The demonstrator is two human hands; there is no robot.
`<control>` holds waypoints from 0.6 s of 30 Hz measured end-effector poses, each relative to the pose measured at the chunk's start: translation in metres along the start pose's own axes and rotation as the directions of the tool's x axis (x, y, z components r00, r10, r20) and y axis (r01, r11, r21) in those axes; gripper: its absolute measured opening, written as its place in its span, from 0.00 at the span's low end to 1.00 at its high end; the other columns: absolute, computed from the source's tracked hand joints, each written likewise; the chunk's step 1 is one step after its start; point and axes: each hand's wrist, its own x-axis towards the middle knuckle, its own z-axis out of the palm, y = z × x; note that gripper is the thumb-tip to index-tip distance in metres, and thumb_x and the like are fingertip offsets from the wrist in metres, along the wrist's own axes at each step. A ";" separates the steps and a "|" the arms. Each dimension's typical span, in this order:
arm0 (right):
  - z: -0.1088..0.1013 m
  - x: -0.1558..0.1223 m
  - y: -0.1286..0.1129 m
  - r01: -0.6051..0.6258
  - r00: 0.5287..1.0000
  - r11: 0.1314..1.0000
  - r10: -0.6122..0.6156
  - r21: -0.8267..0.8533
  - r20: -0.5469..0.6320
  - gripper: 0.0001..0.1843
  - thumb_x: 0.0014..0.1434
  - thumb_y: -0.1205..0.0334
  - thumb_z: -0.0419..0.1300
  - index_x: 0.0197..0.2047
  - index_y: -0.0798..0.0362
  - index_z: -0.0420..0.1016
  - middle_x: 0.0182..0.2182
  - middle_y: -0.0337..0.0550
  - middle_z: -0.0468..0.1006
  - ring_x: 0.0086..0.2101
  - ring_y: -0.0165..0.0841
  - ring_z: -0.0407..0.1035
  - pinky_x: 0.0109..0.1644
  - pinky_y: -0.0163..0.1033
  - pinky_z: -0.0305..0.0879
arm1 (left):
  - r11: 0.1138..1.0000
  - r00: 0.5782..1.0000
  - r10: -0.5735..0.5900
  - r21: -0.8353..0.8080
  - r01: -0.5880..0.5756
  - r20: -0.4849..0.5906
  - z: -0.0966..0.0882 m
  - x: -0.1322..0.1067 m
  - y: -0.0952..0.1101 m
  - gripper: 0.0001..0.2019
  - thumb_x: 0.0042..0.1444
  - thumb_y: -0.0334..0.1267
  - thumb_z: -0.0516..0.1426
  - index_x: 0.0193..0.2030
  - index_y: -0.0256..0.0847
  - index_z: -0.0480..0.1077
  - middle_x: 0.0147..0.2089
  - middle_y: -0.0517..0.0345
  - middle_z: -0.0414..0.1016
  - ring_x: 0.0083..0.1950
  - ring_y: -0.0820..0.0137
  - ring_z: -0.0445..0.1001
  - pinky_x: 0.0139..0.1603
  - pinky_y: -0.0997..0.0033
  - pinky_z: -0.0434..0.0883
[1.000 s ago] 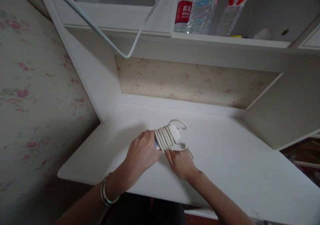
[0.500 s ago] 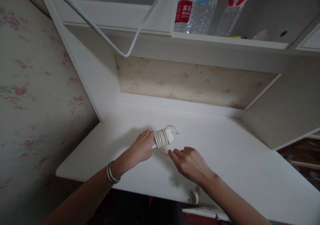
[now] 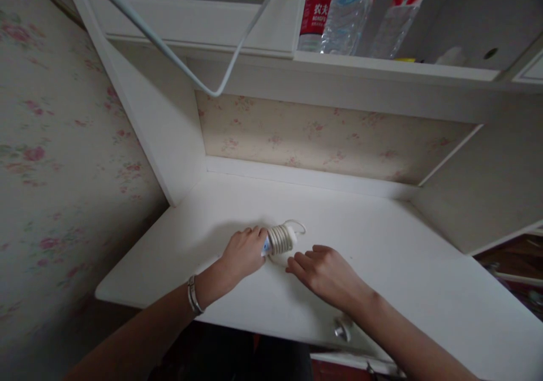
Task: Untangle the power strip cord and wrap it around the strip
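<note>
A white power strip with its pale cord wound round it in several turns is held just above the white desk. My left hand is closed round its near left end, a metal bangle on the wrist. From the coil's underside the cord runs to my right hand, whose fingers are pinched on it. A small cord loop sticks out at the strip's far right end. Below my right wrist hangs a pale plug-like piece; its link to the cord is hidden.
A shelf above the desk holds a red-labelled bottle and clear plastic bottles. A thick pale cable hangs down in front of the cabinet. Flowered wallpaper covers the left wall.
The wound strip and my left hand have shifted slightly right and down, baring more of the strip. My right hand stays nearly in place; the plug-like piece has swung right.
</note>
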 end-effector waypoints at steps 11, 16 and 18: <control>0.006 0.030 0.067 -0.043 0.991 0.998 0.038 0.038 0.129 0.22 0.63 0.45 0.51 0.32 0.55 0.73 0.28 0.45 0.76 0.27 0.32 0.69 0.32 0.37 0.52 | 0.915 0.916 0.396 -0.109 -0.389 0.057 -0.026 -0.035 0.027 0.17 0.48 0.35 0.59 0.46 0.41 0.64 0.44 0.52 0.73 0.47 0.59 0.71 0.49 0.59 0.67; 0.036 0.036 0.059 -0.120 0.989 0.990 0.113 0.076 0.099 0.19 0.65 0.51 0.51 0.32 0.55 0.73 0.28 0.45 0.78 0.29 0.34 0.72 0.35 0.37 0.59 | 0.869 0.888 0.460 -0.218 -0.444 0.025 -0.052 -0.054 0.031 0.14 0.50 0.37 0.59 0.43 0.42 0.64 0.42 0.55 0.73 0.44 0.63 0.72 0.47 0.64 0.67; 0.047 0.034 0.047 -0.135 0.990 0.988 0.131 0.080 0.054 0.16 0.65 0.55 0.54 0.31 0.55 0.74 0.26 0.43 0.79 0.28 0.33 0.72 0.34 0.35 0.61 | 0.881 0.906 0.422 -0.230 -0.413 -0.011 -0.057 -0.058 0.031 0.15 0.50 0.38 0.58 0.44 0.42 0.64 0.42 0.55 0.73 0.45 0.62 0.72 0.48 0.63 0.67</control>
